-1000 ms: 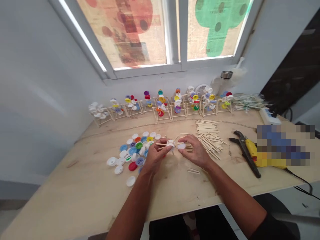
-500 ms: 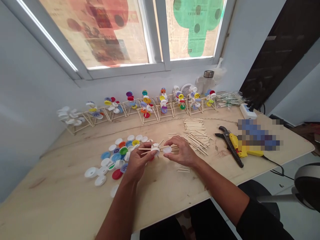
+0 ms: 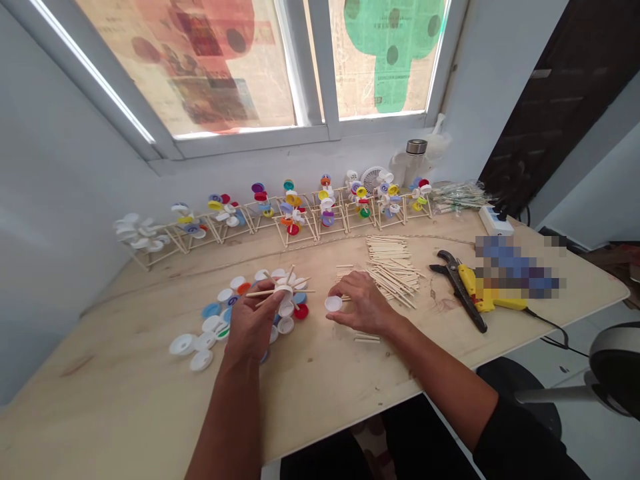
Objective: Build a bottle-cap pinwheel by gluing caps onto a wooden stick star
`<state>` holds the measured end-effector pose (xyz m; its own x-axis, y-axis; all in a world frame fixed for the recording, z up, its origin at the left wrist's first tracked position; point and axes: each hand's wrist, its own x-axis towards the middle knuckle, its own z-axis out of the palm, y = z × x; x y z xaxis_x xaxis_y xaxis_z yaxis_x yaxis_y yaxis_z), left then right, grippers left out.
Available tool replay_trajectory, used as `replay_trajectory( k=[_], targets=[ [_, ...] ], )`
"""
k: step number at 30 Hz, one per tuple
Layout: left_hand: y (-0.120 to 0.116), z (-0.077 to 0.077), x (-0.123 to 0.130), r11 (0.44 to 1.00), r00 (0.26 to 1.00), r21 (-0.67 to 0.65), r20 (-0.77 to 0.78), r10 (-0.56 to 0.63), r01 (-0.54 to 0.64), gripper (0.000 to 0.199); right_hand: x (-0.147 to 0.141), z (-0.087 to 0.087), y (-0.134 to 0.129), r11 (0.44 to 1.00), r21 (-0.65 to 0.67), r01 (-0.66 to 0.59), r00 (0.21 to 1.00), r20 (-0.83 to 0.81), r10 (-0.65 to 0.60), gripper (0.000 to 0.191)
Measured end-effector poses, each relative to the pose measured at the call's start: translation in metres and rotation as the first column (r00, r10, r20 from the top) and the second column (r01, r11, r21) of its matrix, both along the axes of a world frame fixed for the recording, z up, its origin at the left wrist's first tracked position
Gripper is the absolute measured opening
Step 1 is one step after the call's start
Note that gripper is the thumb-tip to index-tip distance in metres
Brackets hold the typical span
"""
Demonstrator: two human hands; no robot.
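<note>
My left hand [image 3: 253, 327] is raised over the loose caps and shut on a white bottle-cap hub [image 3: 283, 291] with several wooden sticks [image 3: 265, 292] poking out from it. My right hand [image 3: 363, 303] rests low on the plywood table [image 3: 100, 407], its thumb and fingertips holding a white bottle cap [image 3: 333, 304]. Next to that hand lies a heap of wooden sticks [image 3: 393, 267]. A spread of loose coloured bottle caps, including a red one [image 3: 301, 311], lies under and beside my left hand, which hides part of it.
Along the wall stands a row of stick-and-cap pinwheel models [image 3: 295, 220]. On the right lie black-handled pliers [image 3: 459, 288], a yellow glue gun [image 3: 475, 287], and a power strip [image 3: 495, 221]. A blurred patch [image 3: 515, 267] covers part of the table.
My left hand has moved left with the hub, away from my right hand. The cap in my right hand sits slightly lower. The view shifted between the two earlier frames.
</note>
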<state>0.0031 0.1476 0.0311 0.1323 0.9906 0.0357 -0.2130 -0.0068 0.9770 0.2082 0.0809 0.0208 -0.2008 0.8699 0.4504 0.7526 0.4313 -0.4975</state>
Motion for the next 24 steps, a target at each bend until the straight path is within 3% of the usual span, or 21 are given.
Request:
replay_trajectory(
  k=[8,24],
  targets=[
    [-0.006,-0.002,0.007,0.996,0.998,-0.071,-0.018,-0.06,0.058,0.038,-0.006,-0.001,-0.003,0.997,-0.037,-0.075,0.99,0.118,0.078,0.029],
    [-0.007,-0.008,0.009,0.992,0.991,0.01,-0.034,-0.127,0.128,0.032,-0.012,-0.011,-0.002,0.979,-0.106,-0.174,0.961,0.2,0.192,0.026]
  ],
)
